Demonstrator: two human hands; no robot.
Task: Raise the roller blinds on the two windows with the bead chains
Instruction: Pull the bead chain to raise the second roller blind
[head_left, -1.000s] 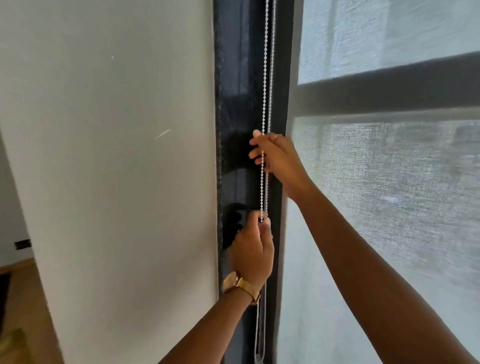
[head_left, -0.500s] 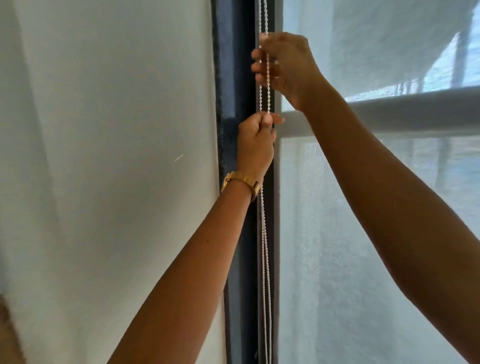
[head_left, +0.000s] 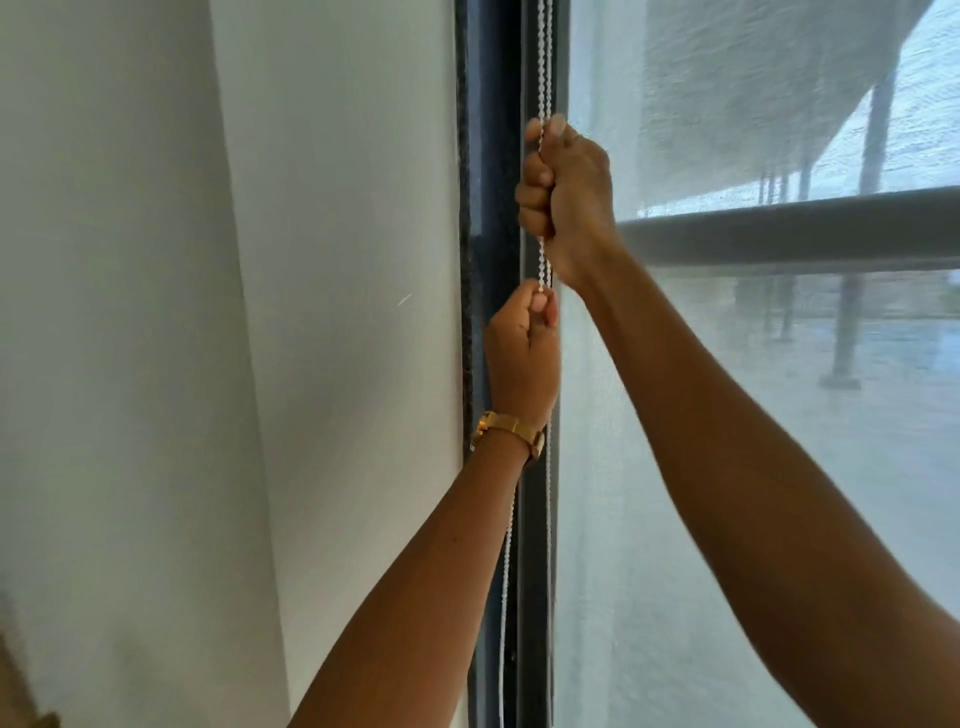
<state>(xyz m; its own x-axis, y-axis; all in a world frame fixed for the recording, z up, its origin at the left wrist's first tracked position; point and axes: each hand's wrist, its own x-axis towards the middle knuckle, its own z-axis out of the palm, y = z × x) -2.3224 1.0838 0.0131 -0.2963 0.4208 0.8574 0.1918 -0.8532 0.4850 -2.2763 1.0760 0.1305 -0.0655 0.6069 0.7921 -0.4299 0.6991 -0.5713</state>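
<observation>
Both arms reach up along the dark vertical window frame (head_left: 493, 156). The right hand (head_left: 569, 202) is fisted, fingers curled tight around the white bead chain (head_left: 544, 62). Just below, the left hand (head_left: 522, 358), wearing a gold wristwatch (head_left: 506, 428), pinches the same chain. Its strands hang beside the translucent grey mesh roller blind (head_left: 727, 467).

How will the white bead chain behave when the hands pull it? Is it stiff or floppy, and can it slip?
The bead chain is probably floppy: below the left hand its strands hang loose and slightly bowed. Between the left hand and the right hand it runs straight, so it likely goes taut under pull. The small beads should give grip, so slipping seems unlikely in closed fists.
</observation>
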